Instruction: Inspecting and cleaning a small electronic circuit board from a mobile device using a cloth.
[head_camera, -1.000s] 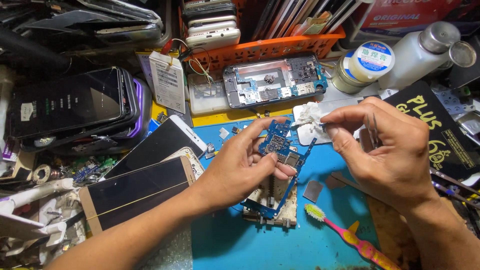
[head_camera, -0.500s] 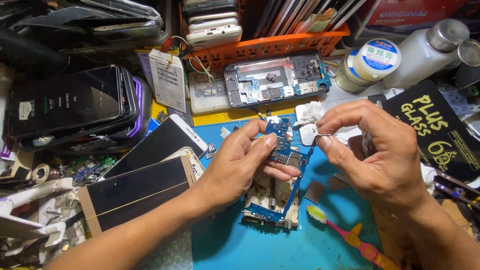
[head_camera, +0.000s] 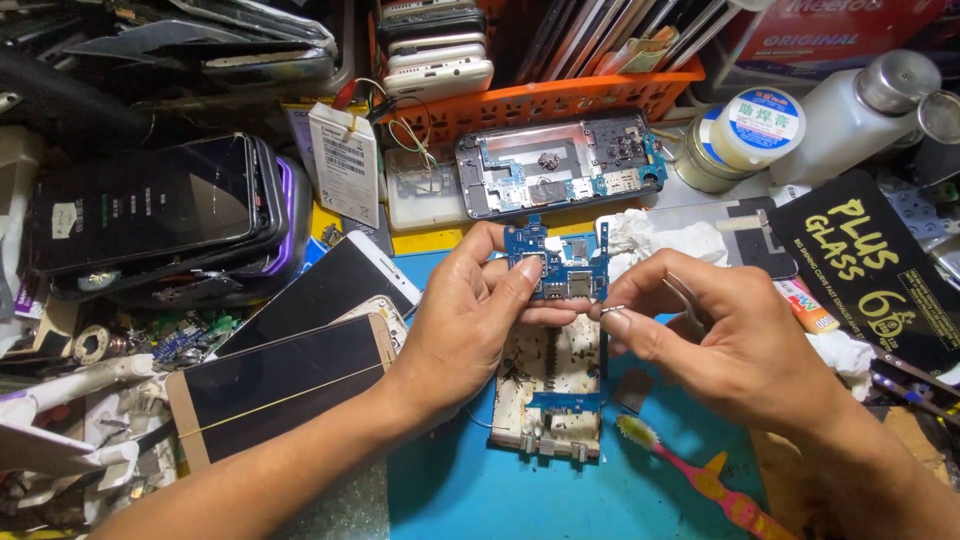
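While the left hand (head_camera: 470, 320) pinches the blue circuit board (head_camera: 556, 262) upright above the blue mat (head_camera: 440, 480), the right hand (head_camera: 735, 340), just right of it, has its grip closed on tweezers (head_camera: 618, 310) touching the board's right edge

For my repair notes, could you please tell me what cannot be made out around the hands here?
Head view only:
- Blue circuit board: lower edge hidden by left hand.
- Small metal piece at right hand: too small to identify.
- Pink toothbrush: handle cut off by the bottom edge.
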